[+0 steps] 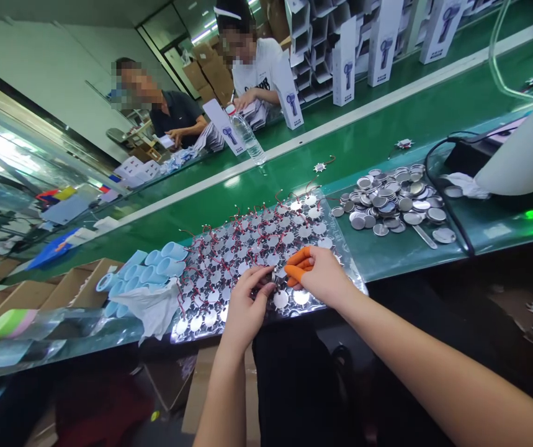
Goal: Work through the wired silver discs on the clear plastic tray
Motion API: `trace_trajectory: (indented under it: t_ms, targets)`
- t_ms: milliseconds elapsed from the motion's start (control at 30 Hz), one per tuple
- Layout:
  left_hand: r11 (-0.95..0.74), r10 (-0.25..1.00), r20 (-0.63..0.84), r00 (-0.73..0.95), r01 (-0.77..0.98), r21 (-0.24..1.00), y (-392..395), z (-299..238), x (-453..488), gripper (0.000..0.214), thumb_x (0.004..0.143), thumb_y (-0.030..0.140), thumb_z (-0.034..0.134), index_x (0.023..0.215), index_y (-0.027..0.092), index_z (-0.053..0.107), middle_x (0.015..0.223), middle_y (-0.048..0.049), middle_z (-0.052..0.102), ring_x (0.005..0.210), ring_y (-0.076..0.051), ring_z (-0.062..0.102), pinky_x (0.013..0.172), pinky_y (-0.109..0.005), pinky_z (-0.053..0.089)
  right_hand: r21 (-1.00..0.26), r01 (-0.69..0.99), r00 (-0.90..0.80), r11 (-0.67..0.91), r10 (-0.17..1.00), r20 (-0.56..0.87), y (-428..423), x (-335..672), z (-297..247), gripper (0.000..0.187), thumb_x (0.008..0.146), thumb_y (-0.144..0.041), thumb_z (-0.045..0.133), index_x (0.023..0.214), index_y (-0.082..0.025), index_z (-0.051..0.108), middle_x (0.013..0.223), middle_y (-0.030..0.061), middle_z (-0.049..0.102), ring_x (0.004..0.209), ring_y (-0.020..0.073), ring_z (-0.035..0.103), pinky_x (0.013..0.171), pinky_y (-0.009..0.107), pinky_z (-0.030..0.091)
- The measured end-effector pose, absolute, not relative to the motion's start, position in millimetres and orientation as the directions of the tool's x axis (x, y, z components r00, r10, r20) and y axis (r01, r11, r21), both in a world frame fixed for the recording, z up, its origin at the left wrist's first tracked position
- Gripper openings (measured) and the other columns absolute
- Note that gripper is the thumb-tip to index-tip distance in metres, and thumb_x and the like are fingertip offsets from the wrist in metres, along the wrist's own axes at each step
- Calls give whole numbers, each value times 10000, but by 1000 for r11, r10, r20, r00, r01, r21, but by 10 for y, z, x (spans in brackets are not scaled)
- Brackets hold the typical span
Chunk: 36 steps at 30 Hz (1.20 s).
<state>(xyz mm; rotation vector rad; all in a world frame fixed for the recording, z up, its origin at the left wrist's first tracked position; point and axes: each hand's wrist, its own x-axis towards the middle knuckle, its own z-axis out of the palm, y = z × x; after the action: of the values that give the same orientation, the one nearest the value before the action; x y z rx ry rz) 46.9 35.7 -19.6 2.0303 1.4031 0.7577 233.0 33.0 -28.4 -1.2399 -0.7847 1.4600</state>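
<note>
From my remote seat, the work at this moment sits right at the fingertips. My left hand (245,312) is closed in a tight pinch around a small shiny metal piece (274,277), though the fingers hide most of it. My right hand (323,277) comes in just beside it, its orange-capped fingers (300,264) curled and nearly touching the piece. I cannot tell whether they have hold of it.

Directly under the fingers lies a crowded sheet of star-shaped metal boards (247,261) wired with thin red leads, all on a clear plastic bag (340,248). The step in hand looks like handling one board at a time at the sheet's near side. That calls for a careful pinch, as the leads tangle closely around it.

Beyond the fingers, a heap of round metal discs (391,202) lies on the counter (494,231). Pale blue plastic cups (154,267) sit to the left of the fingers, and a green conveyor belt (229,198) runs past the far side.
</note>
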Motion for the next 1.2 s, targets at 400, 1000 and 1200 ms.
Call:
trace_trajectory:
  t_ms: [400, 1000, 1200]
  targets:
    - [-233, 949, 76, 305, 519, 822, 413, -213, 420, 286, 895, 286, 627, 1168, 249, 701, 1125, -65, 622, 842, -154, 585, 824, -305, 494, -963, -106, 24, -248, 968, -252, 318, 2334, -350, 137, 705, -113, 707, 799, -178, 630, 595, 9, 658, 539, 184, 696, 446, 233, 533]
    - [-661, 684, 322, 655, 370, 653, 1065, 678, 2206, 430, 807, 200, 714, 1231, 243, 657, 1060, -58, 702, 797, -175, 609, 788, -350, 530, -984, -121, 312, -129, 936, -161, 477, 2552, -243, 217, 574, 5, 592, 641, -202, 591, 551, -12, 651, 560, 189, 686, 448, 213, 467]
    - [-799, 542, 215, 813, 419, 431, 1440, 605, 3017, 520, 790, 148, 710, 1300, 160, 611, 1191, -120, 670, 922, -226, 645, 926, -388, 506, -966, -231, 378, -113, 904, -197, 498, 2640, -172, 211, 554, -18, 596, 658, -197, 552, 547, -13, 640, 509, 202, 673, 410, 233, 491]
